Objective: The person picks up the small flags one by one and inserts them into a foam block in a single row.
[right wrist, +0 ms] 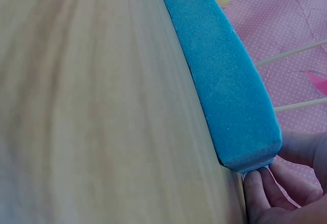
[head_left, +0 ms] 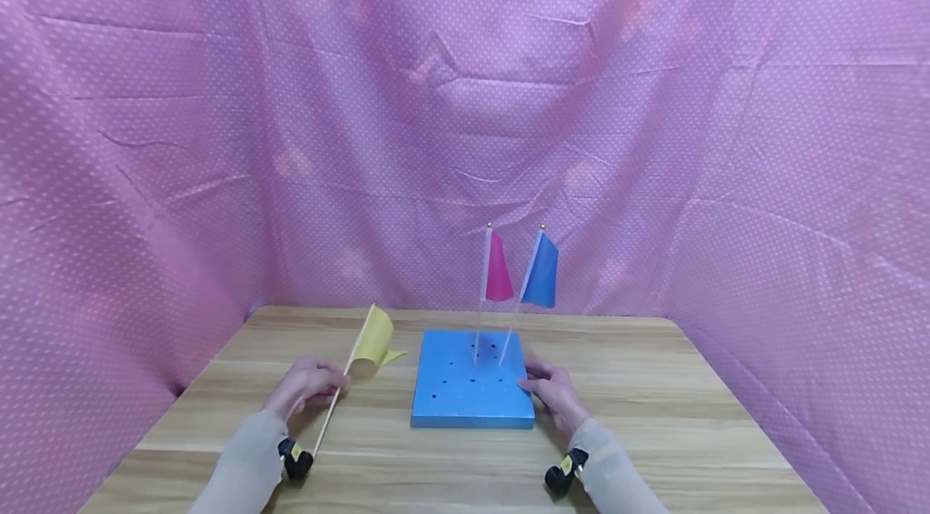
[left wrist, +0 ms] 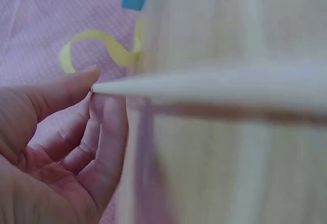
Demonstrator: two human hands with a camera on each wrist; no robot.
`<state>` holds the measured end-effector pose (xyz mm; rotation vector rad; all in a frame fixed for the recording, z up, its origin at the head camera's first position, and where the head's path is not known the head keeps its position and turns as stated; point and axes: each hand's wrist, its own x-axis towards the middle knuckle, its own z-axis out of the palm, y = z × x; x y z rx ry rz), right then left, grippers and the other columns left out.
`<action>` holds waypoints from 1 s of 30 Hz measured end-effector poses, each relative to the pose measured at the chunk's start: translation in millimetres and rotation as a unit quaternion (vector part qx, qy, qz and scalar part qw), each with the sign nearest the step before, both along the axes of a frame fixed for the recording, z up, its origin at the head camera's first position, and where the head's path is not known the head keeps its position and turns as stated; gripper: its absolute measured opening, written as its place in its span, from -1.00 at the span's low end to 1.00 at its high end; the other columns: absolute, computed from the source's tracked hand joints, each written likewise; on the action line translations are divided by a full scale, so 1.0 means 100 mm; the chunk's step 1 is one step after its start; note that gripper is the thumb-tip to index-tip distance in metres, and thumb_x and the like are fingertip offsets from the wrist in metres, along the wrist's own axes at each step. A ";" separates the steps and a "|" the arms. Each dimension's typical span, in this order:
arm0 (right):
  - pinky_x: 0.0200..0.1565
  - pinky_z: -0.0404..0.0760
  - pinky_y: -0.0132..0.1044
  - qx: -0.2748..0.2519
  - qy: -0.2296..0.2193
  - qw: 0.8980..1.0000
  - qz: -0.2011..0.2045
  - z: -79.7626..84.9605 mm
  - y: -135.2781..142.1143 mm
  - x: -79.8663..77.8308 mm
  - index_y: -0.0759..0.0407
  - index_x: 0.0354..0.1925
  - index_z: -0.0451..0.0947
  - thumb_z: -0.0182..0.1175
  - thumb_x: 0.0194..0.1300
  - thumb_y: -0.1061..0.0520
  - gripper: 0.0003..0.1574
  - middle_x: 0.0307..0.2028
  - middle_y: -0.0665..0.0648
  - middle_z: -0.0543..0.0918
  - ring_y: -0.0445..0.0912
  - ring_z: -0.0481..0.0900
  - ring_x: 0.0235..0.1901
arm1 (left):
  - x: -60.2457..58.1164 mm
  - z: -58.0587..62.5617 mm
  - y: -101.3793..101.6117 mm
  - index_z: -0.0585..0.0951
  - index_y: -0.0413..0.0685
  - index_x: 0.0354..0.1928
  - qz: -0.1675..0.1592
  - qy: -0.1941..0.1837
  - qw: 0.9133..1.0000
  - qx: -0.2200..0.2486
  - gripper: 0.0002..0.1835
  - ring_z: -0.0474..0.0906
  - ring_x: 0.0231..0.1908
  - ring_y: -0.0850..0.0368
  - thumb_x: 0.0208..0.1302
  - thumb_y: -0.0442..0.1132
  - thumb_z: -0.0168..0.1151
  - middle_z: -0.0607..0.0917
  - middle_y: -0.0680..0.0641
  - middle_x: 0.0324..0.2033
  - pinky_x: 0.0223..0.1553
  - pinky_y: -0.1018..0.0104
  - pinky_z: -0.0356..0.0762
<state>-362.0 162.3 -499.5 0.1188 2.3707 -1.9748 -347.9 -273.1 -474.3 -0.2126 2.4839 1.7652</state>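
Observation:
Between thumb and fingertips my left hand (head_left: 308,385) pinches the pale stick of a yellow flag (head_left: 374,339), left of the board. In the left wrist view the flag stick (left wrist: 204,89) runs from the pinch across the picture, blurred. The flag's stick slants, with the yellow paper at its far end. My right hand (head_left: 555,393) grips the right edge of a blue board (head_left: 465,405) with several small holes, thumb on top. Two flags stand in the board: a pink flag (head_left: 497,270), nearly upright, and a blue flag (head_left: 541,272), tilted right.
The board lies on a wooden table (head_left: 639,385). Pink dotted cloth (head_left: 465,119) hangs behind the table and along both sides. A small black camera (head_left: 296,461) is strapped to the left wrist, and another black camera (head_left: 561,478) to the right.

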 end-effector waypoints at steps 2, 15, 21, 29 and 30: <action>0.29 0.42 0.11 -0.001 -0.002 1.000 -0.001 0.00 0.00 0.01 0.32 0.29 0.40 0.30 0.22 0.29 -0.33 0.20 0.37 0.52 0.20 0.47 0.21 | -0.03 0.04 0.05 0.64 -0.39 -0.24 0.001 0.019 1.000 -0.022 -0.80 0.51 -0.51 0.23 0.12 -0.37 0.34 0.62 0.01 -0.53 -0.45 0.38 0.58; 0.30 0.40 0.13 -0.001 -0.014 1.000 -0.001 0.02 -0.02 -0.02 0.29 0.29 0.40 0.28 0.24 0.28 -0.35 0.23 0.35 0.50 0.21 0.45 0.24 | -0.25 0.32 0.29 0.66 -0.34 -0.09 0.001 0.094 0.995 -0.030 -0.74 0.66 -0.18 -0.02 0.24 -0.30 0.33 0.73 -0.12 -0.25 -0.19 0.29 0.65; 0.30 0.41 0.10 0.002 -0.009 1.000 -0.003 0.01 -0.05 -0.03 0.30 0.29 0.41 0.29 0.24 0.28 -0.35 0.22 0.36 0.51 0.20 0.46 0.23 | -0.35 0.37 0.35 0.68 -0.32 -0.11 -0.003 0.107 0.994 -0.020 -0.72 0.67 -0.23 -0.02 0.19 -0.28 0.38 0.74 -0.08 -0.31 -0.20 0.30 0.68; 0.30 0.41 0.11 -0.001 -0.011 1.000 -0.003 0.04 -0.05 -0.02 0.33 0.29 0.39 0.31 0.23 0.27 -0.33 0.21 0.38 0.51 0.22 0.46 0.23 | -0.45 0.43 0.49 0.67 -0.26 -0.04 0.002 0.107 0.994 -0.001 -0.68 0.68 -0.23 0.10 0.25 -0.19 0.36 0.74 -0.20 -0.14 -0.05 0.16 0.66; 0.29 0.42 0.11 -0.001 -0.008 1.000 -0.003 0.04 -0.05 -0.02 0.34 0.29 0.39 0.30 0.23 0.27 -0.33 0.21 0.38 0.51 0.22 0.46 0.23 | -0.46 0.45 0.50 0.67 -0.23 -0.03 0.002 0.108 0.994 -0.005 -0.66 0.68 -0.23 0.12 0.25 -0.16 0.36 0.74 -0.20 -0.12 0.00 0.12 0.64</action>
